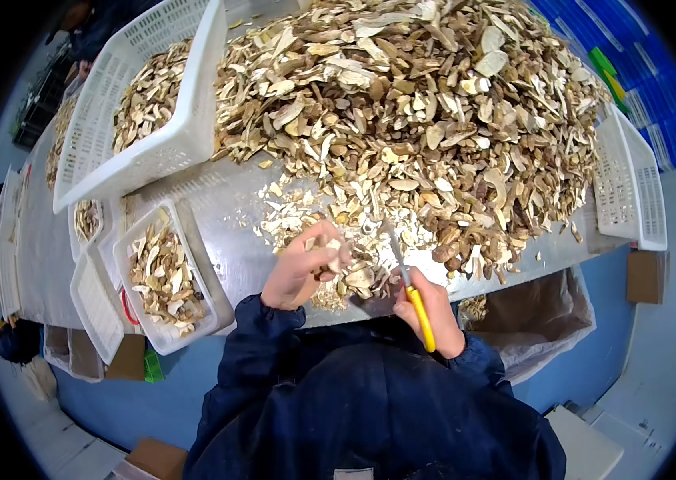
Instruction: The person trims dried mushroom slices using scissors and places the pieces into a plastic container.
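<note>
My right hand (432, 308) is wrapped round the yellow handle of a knife (418, 316), whose blade points up and away over the table. To its left, my left hand (304, 268) has its fingers curled around a pale mushroom piece (335, 262). Both hands are over small loose fragments near the table's front edge. Beyond them a large heap of dried mushroom slices (410, 120) spreads across the metal table (230, 212).
A white perforated crate (106, 164) of slices stands at the left, with a smaller white tub (214, 308) of slices before it. Another white crate (634, 180) is at the right. A lined bin (546, 312) sits below the edge. Blue crates (658, 80) stand behind.
</note>
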